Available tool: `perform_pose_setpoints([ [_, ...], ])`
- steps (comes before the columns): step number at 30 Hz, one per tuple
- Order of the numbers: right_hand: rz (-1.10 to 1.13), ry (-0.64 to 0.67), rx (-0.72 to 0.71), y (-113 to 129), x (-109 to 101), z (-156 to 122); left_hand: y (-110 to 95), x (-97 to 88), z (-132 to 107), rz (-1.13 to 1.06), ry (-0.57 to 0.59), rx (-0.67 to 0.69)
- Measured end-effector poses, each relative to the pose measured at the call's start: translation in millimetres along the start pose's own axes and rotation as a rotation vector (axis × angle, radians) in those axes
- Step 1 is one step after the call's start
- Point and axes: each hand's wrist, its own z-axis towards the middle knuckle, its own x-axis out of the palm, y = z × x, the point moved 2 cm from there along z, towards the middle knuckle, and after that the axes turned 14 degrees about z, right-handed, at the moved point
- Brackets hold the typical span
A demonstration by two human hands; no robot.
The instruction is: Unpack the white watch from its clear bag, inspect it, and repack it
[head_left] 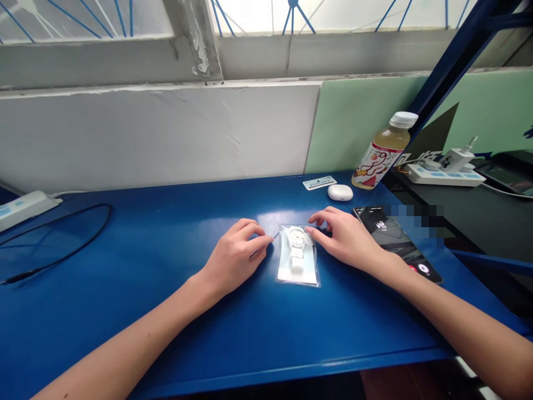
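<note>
Your left hand (236, 253) pinches a thin strip (276, 231), hard to make out; your loosely open right hand (345, 236) thumbs the clear pouch's (308, 273) far right corner, the watch (297, 253) inside washed out.

Drink bottle (381, 155), white earbud case (340, 193), phone (395, 241), blue desk (137, 239)

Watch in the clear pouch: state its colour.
The watch is white, seen in the head view.

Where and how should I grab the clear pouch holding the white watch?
I'd pinch the clear pouch by its near edge, coming from your side: it lies flat, that edge looks free, and your left hand and right hand are near its far corners.
</note>
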Motion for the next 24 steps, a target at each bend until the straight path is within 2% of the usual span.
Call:
perform_pose_setpoints([
  [2, 0.02, 0.026, -0.103, 3.2, -5.4, -1.4, -0.8, 0.8, -0.2, -0.012, 0.069, 0.021],
  [5, 0.073, 0.213, -0.215, 11.8, -13.2, -5.7, -2.6, -0.2, 0.3, -0.078, 0.171, -0.013],
  [7, 0.061, 0.375, -0.218, 16.3, -14.3, -9.8, -3.0, -1.6, 0.9, -0.129, 0.199, -0.074],
  [10, 0.012, 0.489, -0.192, 17.6, -9.0, -14.6, -1.6, -3.6, 1.6, -0.185, 0.181, -0.176],
  [12, -0.009, 0.506, -0.192, 15.9, -2.9, -16.0, -1.1, -3.6, 1.4, -0.197, 0.21, -0.179],
  [17, -0.019, 0.493, -0.17, 11.9, 1.7, -14.8, -4.1, -0.7, -0.5, -0.166, 0.398, -0.085],
  [24, -0.028, 0.499, -0.134, 6.3, -5.7, -11.2, -4.9, 0.6, -0.8, -0.185, 0.482, -0.116],
])
